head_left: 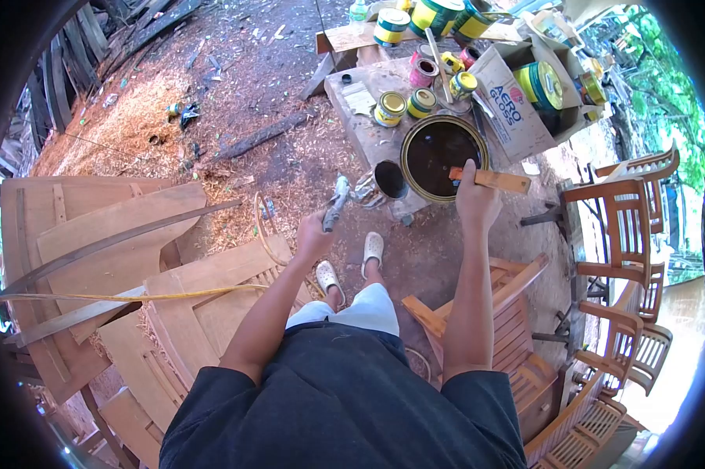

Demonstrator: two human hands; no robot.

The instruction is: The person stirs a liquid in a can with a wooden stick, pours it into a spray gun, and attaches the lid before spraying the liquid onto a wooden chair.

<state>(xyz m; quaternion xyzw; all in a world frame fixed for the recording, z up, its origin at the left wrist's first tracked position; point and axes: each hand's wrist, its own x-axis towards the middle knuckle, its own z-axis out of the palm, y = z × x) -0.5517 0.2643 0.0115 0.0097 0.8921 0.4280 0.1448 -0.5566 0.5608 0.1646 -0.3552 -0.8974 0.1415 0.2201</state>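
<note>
The dark shirt (337, 391) lay nearest, a rag (337, 205) was gripped in the closed left hand (313, 237), and the brush (505, 181), clasped by the right hand (477, 205), was best held over the far open can (405, 160) against drips.

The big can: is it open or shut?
Open. The can has no lid on, and its dark contents show from above.

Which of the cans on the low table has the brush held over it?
The widest can, gold-rimmed and holding dark brown liquid. The brush in the right hand overlaps its near edge; the smaller yellow-labelled cans sit farther off.
</note>
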